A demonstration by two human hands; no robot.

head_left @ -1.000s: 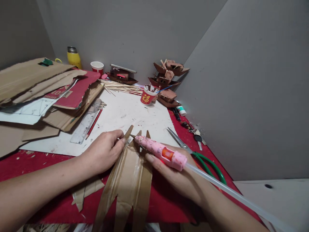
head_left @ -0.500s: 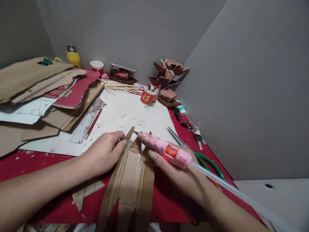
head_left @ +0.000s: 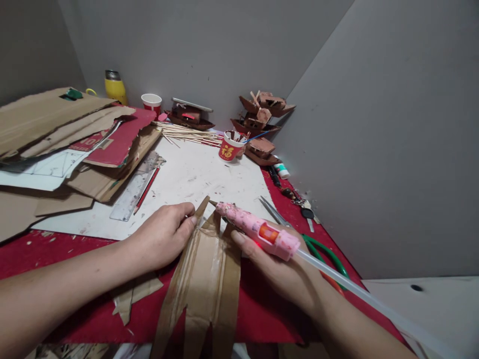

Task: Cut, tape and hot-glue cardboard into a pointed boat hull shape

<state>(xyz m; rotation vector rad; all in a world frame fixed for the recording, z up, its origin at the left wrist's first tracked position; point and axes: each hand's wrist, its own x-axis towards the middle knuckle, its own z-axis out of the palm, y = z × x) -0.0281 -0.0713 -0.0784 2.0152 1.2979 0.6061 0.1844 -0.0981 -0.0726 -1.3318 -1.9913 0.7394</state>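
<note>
A folded cardboard piece (head_left: 202, 264) with pointed flaps lies lengthwise in front of me, its near end running out of the picture. My left hand (head_left: 170, 232) pinches its left flap near the far end. My right hand (head_left: 269, 264) is closed around a pink glue gun (head_left: 258, 227), stained with brown, with a long clear glue stick (head_left: 348, 284) out of its back. The gun's nozzle points left and sits close to the tip of the left flap; whether they touch I cannot tell. My right fingers are mostly hidden beneath the gun.
Scissors (head_left: 325, 254) with green handles lie right of my right hand. A clear ruler (head_left: 130, 199), a red pencil (head_left: 145, 192) and stacked cardboard (head_left: 45, 124) are at left. Behind stand a red cup (head_left: 230, 147), wooden sticks (head_left: 187, 133) and several brown model boats (head_left: 262, 149).
Almost nothing differs. The whole view has shifted very slightly, and the glue gun's nozzle stays beside the left flap's tip.
</note>
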